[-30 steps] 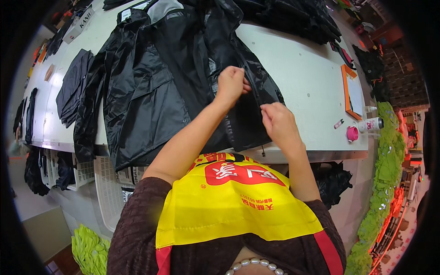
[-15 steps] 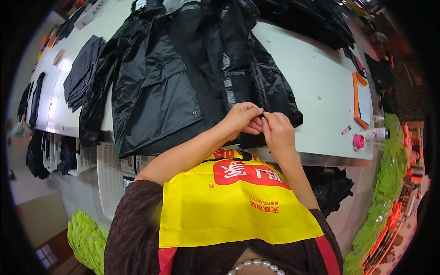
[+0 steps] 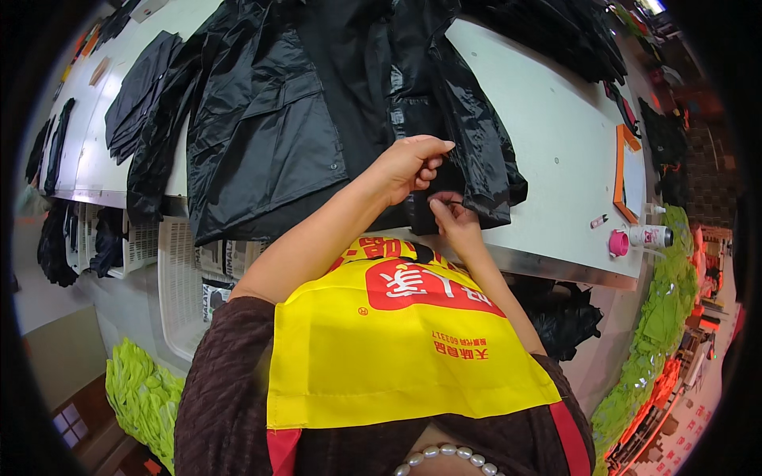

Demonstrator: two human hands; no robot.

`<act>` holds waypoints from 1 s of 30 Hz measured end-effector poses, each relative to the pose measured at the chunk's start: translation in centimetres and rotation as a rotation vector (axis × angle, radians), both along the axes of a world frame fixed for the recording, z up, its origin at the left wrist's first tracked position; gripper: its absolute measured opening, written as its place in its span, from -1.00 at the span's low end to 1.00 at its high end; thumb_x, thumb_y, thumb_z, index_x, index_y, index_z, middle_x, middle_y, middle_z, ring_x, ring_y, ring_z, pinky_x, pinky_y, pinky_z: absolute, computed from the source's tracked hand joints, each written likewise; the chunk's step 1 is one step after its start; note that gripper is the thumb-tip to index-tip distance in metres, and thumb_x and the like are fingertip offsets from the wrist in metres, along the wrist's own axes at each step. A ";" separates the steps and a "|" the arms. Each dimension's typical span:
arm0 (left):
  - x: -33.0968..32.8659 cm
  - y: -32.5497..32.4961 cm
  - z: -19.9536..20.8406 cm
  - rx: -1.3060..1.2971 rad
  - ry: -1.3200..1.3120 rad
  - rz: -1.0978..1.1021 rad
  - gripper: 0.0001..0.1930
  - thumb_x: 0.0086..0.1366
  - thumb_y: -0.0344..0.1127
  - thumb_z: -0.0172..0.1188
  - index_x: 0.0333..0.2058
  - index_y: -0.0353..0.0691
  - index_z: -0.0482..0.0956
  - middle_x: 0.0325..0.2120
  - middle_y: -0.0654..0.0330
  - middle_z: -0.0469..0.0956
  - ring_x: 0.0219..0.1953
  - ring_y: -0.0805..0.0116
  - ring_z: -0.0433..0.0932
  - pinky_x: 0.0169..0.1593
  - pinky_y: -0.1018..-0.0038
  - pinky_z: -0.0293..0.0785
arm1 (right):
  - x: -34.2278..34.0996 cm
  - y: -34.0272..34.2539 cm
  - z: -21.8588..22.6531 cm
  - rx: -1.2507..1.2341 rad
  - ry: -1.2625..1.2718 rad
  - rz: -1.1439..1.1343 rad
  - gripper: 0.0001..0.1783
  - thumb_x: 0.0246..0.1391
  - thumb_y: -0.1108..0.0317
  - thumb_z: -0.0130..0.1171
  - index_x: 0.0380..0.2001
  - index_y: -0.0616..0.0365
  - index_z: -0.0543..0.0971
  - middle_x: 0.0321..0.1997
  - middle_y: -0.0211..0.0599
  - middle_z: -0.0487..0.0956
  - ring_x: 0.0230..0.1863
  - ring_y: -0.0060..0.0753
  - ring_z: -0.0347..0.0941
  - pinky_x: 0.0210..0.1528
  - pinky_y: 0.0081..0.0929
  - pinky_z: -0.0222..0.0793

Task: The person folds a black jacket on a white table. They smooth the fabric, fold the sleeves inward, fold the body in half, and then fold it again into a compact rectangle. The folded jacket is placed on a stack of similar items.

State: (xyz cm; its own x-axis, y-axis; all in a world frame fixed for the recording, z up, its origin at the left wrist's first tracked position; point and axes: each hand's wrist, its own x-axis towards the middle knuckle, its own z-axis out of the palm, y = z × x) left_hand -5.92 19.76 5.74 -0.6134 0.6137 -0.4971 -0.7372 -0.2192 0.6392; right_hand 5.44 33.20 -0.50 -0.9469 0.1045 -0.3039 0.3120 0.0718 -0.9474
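A glossy black jacket [image 3: 286, 135] lies spread on the white table, its front open and a flapped pocket on its left half. My left hand [image 3: 409, 168] is closed over the right half of the front, thumb and forefinger pinched at the zip edge; whatever is between the fingertips is too small to make out. Lower down, by the hem, my right hand [image 3: 459, 222] has its fingers curled in a pinch at the bottom of the same front edge. The cloth there is dark and partly hidden by the fingers.
Folded black garments [image 3: 139, 99] lie at the left, with a black pile [image 3: 548, 36] at the far right. An orange-edged clipboard [image 3: 629, 174], pink cap [image 3: 618, 243] and bottle [image 3: 652, 236] sit near the right edge. White baskets [image 3: 178, 278] stand below the table.
My left hand has moved up along the front edge, away from my right hand. My right hand has shifted slightly down and left. The view has moved a little.
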 end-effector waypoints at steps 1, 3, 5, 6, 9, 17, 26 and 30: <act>-0.1 0.1 0.1 0.005 0.005 -0.005 -0.74 0.18 -0.24 0.18 -0.60 -0.03 0.29 -0.70 0.45 0.23 -0.71 0.67 0.12 -0.64 0.69 -0.03 | -0.2 0.1 0.0 0.023 -0.002 -0.031 -0.74 0.08 0.25 0.12 -0.27 0.23 0.51 -0.44 -0.42 0.50 -0.39 -0.60 0.38 -0.29 -0.64 0.29; -0.1 0.3 0.1 0.007 0.011 -0.009 -0.74 0.18 -0.23 0.18 -0.59 -0.02 0.29 -0.70 0.45 0.20 -0.71 0.67 0.08 -0.65 0.69 -0.06 | -0.7 0.7 -0.7 0.103 0.040 0.069 -0.72 0.06 0.24 0.15 -0.25 0.23 0.51 -0.42 -0.38 0.51 -0.37 -0.61 0.41 -0.29 -0.63 0.31; -0.2 0.2 0.1 -0.009 0.036 -0.014 -0.74 0.18 -0.23 0.18 -0.59 -0.02 0.28 -0.70 0.45 0.20 -0.71 0.67 0.08 -0.65 0.70 -0.06 | -0.7 1.8 0.3 0.394 -0.092 0.396 -0.67 0.00 0.25 0.20 -0.21 0.24 0.51 -0.40 -0.32 0.54 -0.34 -0.61 0.45 -0.26 -0.61 0.35; -0.2 0.1 0.1 -0.015 0.047 -0.016 -0.74 0.18 -0.23 0.18 -0.59 -0.02 0.28 -0.70 0.46 0.19 -0.71 0.68 0.08 -0.65 0.70 -0.06 | -0.3 2.2 1.2 0.357 -0.142 0.432 -0.64 -0.01 0.25 0.21 -0.17 0.23 0.50 -0.37 -0.31 0.55 -0.34 -0.60 0.46 -0.26 -0.61 0.35; 0.0 0.0 -0.1 -0.056 0.091 -0.020 -0.74 0.17 -0.22 0.19 -0.59 -0.02 0.28 -0.69 0.46 0.19 -0.70 0.68 0.10 -0.65 0.72 -0.06 | 1.8 3.5 3.5 -0.036 -0.190 0.448 -0.46 -0.05 0.30 0.21 0.05 0.16 0.39 -0.19 -0.23 0.53 -0.31 -0.59 0.44 -0.26 -0.64 0.37; 2.0 0.8 -1.5 0.013 0.053 -0.143 -0.61 0.35 -0.01 -0.09 -0.20 -0.25 0.50 -0.32 0.21 0.55 -0.53 0.54 0.37 -0.58 0.67 0.26 | 2.5 6.2 1.4 -1.260 -0.241 -0.181 -0.71 0.22 0.13 -0.02 -0.26 0.14 0.46 -0.42 -0.41 0.44 -0.59 -0.76 0.14 -0.71 -0.88 -0.05; 3.9 0.7 -1.3 -0.078 0.415 -0.339 -0.85 0.22 -0.29 0.18 -0.37 -0.25 0.58 -0.58 0.32 0.51 -0.60 0.65 0.40 -0.57 0.72 0.30 | 2.4 6.1 2.6 -1.157 -0.256 -0.270 -0.75 0.17 0.16 0.06 -0.39 0.13 0.47 -0.47 -0.41 0.47 -0.63 -0.77 0.15 -0.71 -0.86 -0.02; 3.9 0.9 0.2 -0.183 0.448 -0.309 -0.83 0.24 -0.30 0.16 -0.30 -0.28 0.58 -0.55 0.28 0.53 -0.56 0.61 0.48 -0.60 0.72 0.34 | 2.4 6.4 3.6 -1.137 -0.250 -0.287 -0.72 0.17 0.14 0.06 -0.40 0.14 0.48 -0.47 -0.40 0.47 -0.64 -0.76 0.14 -0.70 -0.85 -0.01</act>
